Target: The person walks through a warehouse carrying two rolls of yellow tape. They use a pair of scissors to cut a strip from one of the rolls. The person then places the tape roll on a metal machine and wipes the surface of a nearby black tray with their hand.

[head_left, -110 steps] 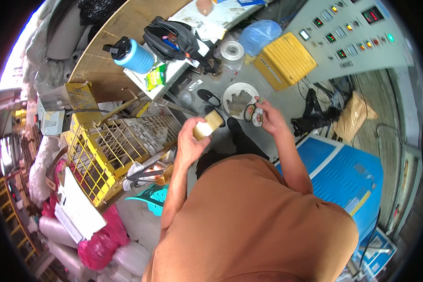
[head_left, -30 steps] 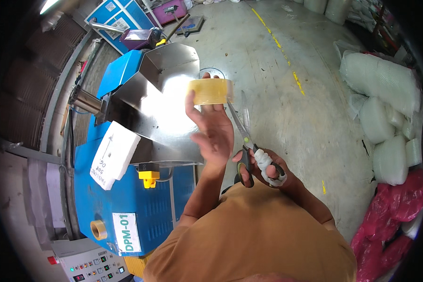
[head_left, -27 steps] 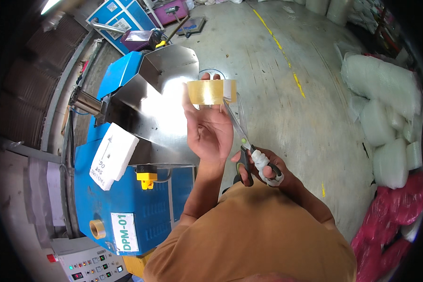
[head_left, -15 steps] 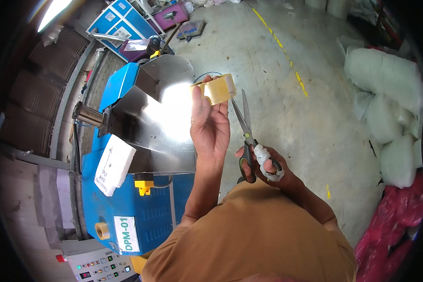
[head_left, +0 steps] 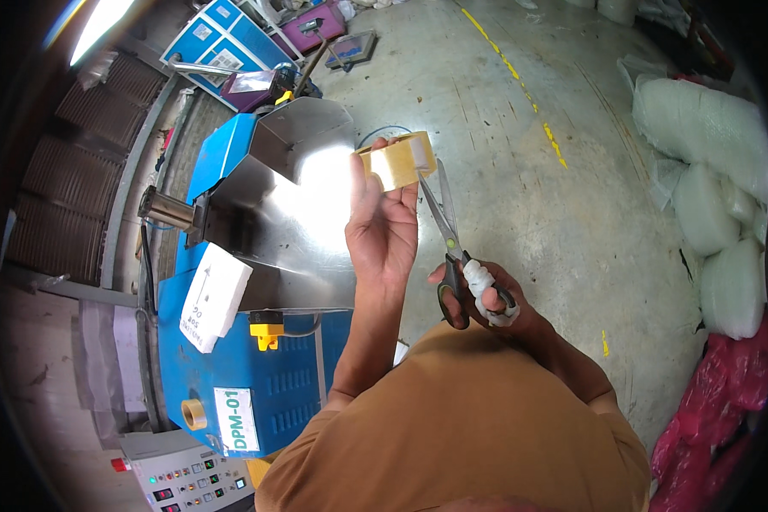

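Note:
My left hand [head_left: 382, 226] is raised in front of me, its fingers round a roll of yellowish packing tape [head_left: 394, 165]. A paler strip shows near the roll's right end. Lower and to the right, my right hand [head_left: 491, 294] grips a pair of scissors [head_left: 450, 243] with dark handles, one of them wrapped in white material. The scissor blades point up and stand apart in a narrow V. One blade tip reaches the lower right edge of the tape roll; whether it touches is hard to tell.
Left of me stands a blue machine [head_left: 290, 384] with a shiny metal hopper [head_left: 290, 222]. A white block [head_left: 216, 299] and another tape roll [head_left: 194, 415] rest on it. A control panel [head_left: 192, 478] is at lower left. Translucent wrapped rolls [head_left: 700, 145] and pink plastic [head_left: 708, 401] lie at right.
The tape roll has turned slightly in my left hand and shifted a little right, so its pale strip faces me more. The scissors have hardly moved. The whole view has shifted slightly.

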`<state>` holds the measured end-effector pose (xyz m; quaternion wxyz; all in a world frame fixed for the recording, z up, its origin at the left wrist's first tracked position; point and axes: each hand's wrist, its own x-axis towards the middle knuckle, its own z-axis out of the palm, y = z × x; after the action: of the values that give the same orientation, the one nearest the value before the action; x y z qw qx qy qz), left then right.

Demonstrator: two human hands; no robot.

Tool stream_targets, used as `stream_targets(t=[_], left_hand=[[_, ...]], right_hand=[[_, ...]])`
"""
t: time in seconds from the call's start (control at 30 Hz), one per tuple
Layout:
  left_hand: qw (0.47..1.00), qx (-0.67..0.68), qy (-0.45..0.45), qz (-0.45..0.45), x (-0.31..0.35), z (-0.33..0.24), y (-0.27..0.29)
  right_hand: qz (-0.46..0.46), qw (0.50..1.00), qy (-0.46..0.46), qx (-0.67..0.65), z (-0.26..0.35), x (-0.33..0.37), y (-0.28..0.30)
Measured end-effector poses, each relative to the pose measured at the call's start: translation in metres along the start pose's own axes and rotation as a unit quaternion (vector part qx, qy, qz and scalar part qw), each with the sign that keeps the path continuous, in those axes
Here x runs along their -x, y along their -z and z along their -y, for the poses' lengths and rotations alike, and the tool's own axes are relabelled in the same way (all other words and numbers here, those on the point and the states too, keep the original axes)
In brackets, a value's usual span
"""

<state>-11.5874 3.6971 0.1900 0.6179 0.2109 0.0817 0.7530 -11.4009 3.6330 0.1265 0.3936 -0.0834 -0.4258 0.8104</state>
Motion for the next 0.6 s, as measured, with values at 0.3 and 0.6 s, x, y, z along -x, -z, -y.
stream_targets(t=[0.3, 0.6], left_hand=[[0.999, 0.022, 0.019, -0.022, 0.019, -0.007, 0.002], [0.999, -0.035, 0.007, 0.005, 0.025, -0.037, 0.017]], right_hand=[[-0.005, 1.000, 0.025, 0.014, -0.018, 0.005, -0.013], [-0.022, 0.998, -0.046, 0.028, -0.018, 0.016, -0.017]])
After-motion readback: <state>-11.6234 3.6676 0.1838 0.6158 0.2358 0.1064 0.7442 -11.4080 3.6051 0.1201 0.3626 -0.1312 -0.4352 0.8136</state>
